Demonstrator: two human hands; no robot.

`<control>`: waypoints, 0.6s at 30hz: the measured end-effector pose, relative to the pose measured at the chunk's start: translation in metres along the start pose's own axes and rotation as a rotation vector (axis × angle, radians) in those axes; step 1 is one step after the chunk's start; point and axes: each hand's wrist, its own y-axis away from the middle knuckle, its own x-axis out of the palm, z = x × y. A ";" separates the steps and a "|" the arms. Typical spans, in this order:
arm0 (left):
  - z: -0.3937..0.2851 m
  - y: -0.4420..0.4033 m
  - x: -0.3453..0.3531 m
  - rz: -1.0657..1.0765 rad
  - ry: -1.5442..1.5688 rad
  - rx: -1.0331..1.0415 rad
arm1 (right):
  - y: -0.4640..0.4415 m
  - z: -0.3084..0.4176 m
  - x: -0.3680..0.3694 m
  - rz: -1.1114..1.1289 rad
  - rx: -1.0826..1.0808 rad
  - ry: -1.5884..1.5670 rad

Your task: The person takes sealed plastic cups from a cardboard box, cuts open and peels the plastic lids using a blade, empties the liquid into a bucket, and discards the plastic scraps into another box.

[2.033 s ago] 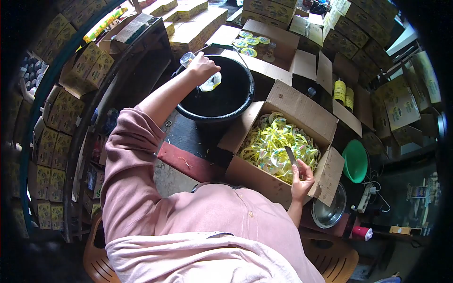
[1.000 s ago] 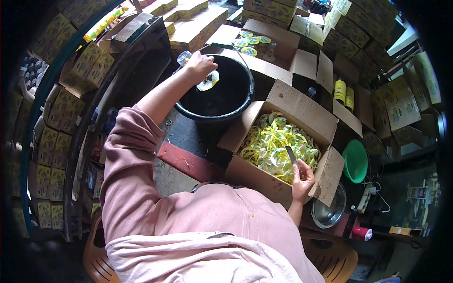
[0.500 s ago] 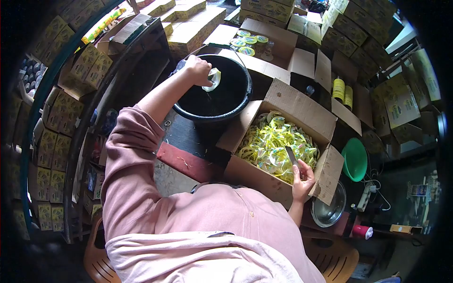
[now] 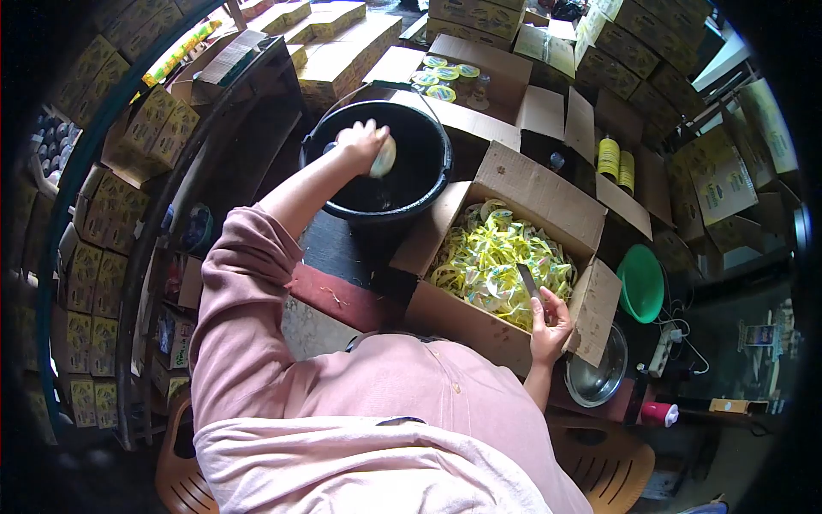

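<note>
Over the left part of the black bucket (image 4: pixel 390 214), my left hand (image 4: pixel 361 146) grips a pale plastic cup (image 4: pixel 384 159), blurred by motion. My right hand (image 4: pixel 549 330) holds a narrow flat blade (image 4: pixel 527 281) upright between thumb and fingers. It is at the near right edge of an open cardboard box (image 4: pixel 539 184). Yellow and clear plastic strips (image 4: pixel 505 261) fill that box, just beyond the blade.
Behind stands an open carton with lidded cups (image 4: pixel 443 73). Yellow lid stacks (image 4: pixel 609 158), a green bowl (image 4: pixel 640 283), a clear bowl (image 4: pixel 598 377) and a red spool (image 4: pixel 658 415) are on the right. A shelf rack (image 4: pixel 184 163) with cartons stands left.
My left hand has turned and moved slightly down and inward over the bucket with the cup. The view has shifted slightly. My right hand keeps the blade in the same place.
</note>
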 end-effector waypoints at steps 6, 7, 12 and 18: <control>0.002 0.013 -0.011 0.384 0.204 0.082 | 0.013 0.013 -0.006 -0.012 0.027 0.029; 0.002 0.017 -0.006 0.215 0.107 0.121 | 0.015 0.015 -0.008 -0.014 0.038 0.043; -0.007 0.019 -0.026 0.526 0.118 0.065 | 0.026 0.004 -0.018 -0.104 0.132 -0.269; -0.001 0.011 -0.027 0.200 0.180 -0.019 | 0.033 -0.009 -0.041 -0.281 0.422 -1.043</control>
